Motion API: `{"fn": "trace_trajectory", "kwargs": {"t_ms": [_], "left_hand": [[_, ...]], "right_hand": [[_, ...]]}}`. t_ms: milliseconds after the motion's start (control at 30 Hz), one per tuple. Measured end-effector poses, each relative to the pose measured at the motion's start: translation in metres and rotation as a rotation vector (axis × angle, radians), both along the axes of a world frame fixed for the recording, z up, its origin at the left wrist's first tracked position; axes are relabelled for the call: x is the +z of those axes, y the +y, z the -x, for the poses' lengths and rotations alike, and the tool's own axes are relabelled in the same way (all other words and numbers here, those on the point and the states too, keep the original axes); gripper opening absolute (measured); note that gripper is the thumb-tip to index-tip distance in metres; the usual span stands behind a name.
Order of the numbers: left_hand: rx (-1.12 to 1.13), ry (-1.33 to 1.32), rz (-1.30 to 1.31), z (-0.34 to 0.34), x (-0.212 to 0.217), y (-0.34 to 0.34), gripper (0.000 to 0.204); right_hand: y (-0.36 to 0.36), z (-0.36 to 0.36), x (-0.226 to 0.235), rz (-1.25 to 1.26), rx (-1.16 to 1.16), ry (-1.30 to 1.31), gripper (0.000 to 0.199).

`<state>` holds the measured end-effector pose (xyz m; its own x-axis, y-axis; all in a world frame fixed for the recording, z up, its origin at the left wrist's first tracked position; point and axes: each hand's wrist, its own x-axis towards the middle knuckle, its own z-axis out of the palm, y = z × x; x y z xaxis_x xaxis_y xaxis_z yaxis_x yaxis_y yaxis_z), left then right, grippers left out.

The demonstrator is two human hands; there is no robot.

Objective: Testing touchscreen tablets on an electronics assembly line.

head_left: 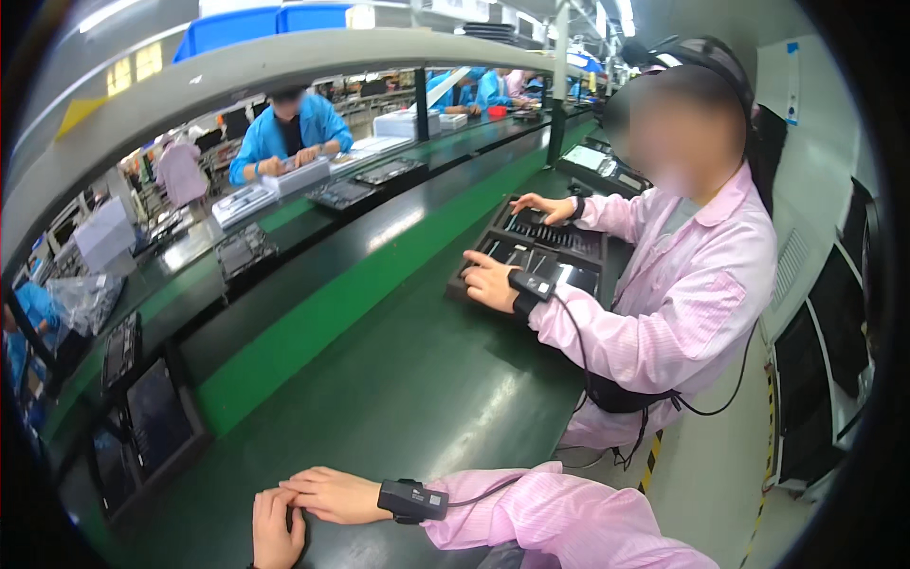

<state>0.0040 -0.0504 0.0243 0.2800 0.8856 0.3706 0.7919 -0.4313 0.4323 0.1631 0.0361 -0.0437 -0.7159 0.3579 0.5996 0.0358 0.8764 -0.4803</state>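
Observation:
Near the lower edge of the head view, my two hands meet above the dark green tabletop (408, 427). My right hand (336, 495) comes in from the right, with its fingers stretched out and touching the fingers of my left hand. Upright beside it is my left hand (275, 533), its thumb apart from its slightly bent fingers. Nothing shows in either hand. A black box with a cable is strapped round my right wrist (413, 500), below a pink striped sleeve. Left of my hands lies a black tray (194, 436) with a dark flat panel in it.
At the right, a co-worker in pink (664, 303) has both hands on a black compartment tray (460, 284). A green strip (284, 370) runs along the bench, with electronic units (246, 251) beyond it. Across the line sits a person in blue (248, 152). A grey rail (313, 49) crosses above.

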Motion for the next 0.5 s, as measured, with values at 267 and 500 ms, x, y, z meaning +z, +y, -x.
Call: {"fn": "trace_trajectory", "kwargs": {"t_ms": [267,500], "left_hand": [[0.011,0.019,-0.06,0.005,-0.007,0.009,0.028],[0.021,0.002,-0.056,0.013,-0.015,0.009,0.027]], "right_hand": [[0.002,-0.002,0.009,0.021,0.014,-0.073,0.029],[0.001,0.003,0.009,0.014,-0.009,-0.042,0.027]]}}
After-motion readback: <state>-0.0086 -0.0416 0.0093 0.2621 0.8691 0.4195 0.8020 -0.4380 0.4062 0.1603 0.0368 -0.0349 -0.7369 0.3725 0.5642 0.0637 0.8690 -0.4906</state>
